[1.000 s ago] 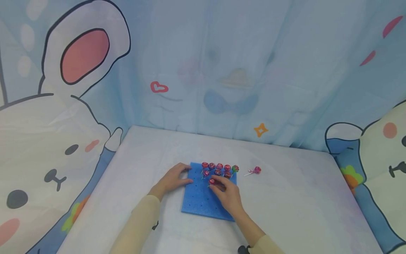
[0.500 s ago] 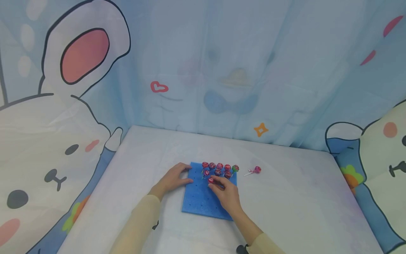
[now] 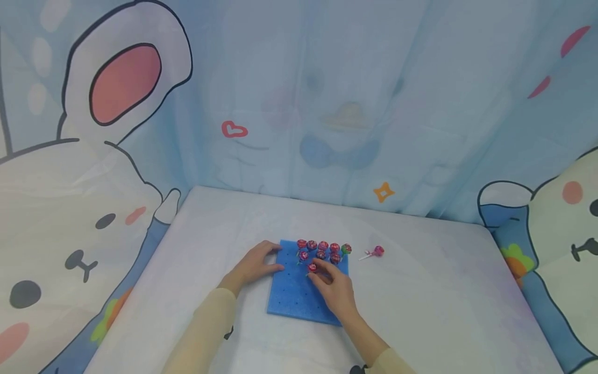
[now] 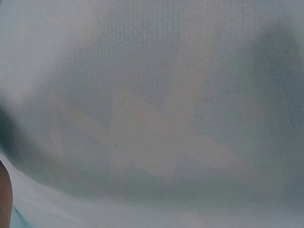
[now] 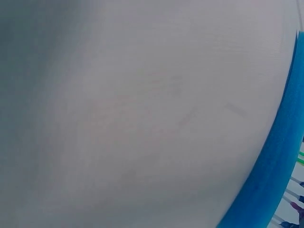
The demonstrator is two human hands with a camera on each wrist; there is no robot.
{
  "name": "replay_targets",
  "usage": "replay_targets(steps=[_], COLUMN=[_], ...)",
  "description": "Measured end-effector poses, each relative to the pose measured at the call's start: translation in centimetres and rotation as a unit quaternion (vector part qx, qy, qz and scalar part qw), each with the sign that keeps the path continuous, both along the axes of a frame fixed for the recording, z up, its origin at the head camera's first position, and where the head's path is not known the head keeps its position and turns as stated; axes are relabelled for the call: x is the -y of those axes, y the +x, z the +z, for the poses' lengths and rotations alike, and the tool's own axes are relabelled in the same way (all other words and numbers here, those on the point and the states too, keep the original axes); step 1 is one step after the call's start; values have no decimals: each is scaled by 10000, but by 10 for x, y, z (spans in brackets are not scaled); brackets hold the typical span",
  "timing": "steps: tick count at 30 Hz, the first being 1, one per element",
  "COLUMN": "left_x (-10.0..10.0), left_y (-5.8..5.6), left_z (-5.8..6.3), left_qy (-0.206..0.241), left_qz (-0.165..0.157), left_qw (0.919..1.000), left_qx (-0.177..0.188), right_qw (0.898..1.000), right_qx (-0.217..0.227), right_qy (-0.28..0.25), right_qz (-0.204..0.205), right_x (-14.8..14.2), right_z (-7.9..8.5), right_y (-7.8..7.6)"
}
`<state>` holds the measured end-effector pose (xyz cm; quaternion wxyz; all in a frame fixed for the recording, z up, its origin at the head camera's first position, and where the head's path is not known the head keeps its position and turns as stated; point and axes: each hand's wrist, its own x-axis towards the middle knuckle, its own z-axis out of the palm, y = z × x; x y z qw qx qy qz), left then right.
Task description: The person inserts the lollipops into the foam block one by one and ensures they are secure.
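A blue foam board (image 3: 289, 292) with small holes lies on the table in the head view. My left hand (image 3: 254, 264) rests at the board's left edge, thumb and fingers spread apart. Over the middle of the board, my right hand (image 3: 338, 292) pinches a red-wrapped lollipop (image 3: 312, 267); its stick is mostly hidden by the fingers. Several lollipops stand in the board behind it: a back row with a green one (image 3: 346, 249) at its right end, and a second row including a dark red one (image 3: 335, 257). The right wrist view catches the board's edge (image 5: 268, 183).
One pink lollipop (image 3: 379, 251) lies on the white-covered table (image 3: 434, 291), right of the board. A blue cartoon-printed curtain (image 3: 280, 93) hangs behind the table. The left wrist view holds mostly blurred white cloth (image 4: 152, 114).
The right hand and its lollipop have shifted only slightly over the same spot on the board. The left hand keeps its place at the left edge.
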<state>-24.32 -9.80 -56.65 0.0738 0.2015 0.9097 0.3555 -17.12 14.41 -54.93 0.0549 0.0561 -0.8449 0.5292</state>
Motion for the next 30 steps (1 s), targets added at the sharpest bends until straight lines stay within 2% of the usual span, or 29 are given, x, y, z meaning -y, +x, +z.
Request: replay_targets(steps=[6,21,30], left_x=[1,0,1], left_y=[1,0,0], left_z=[1,1,-1], left_qy=[27,19,-1], left_qz=[-69,-39,-24], left_qw=[9999,10000,10000], left_qx=[-108,-34,-42], right_qw=[9996,9985,9982], right_qx=[-207,-554,-496], right_qy=[174,-18,-208], right_qz=[8,21,-267], right_x=[-4,-12,-30], right_z=[2,7,12], right_y=[2,4,7])
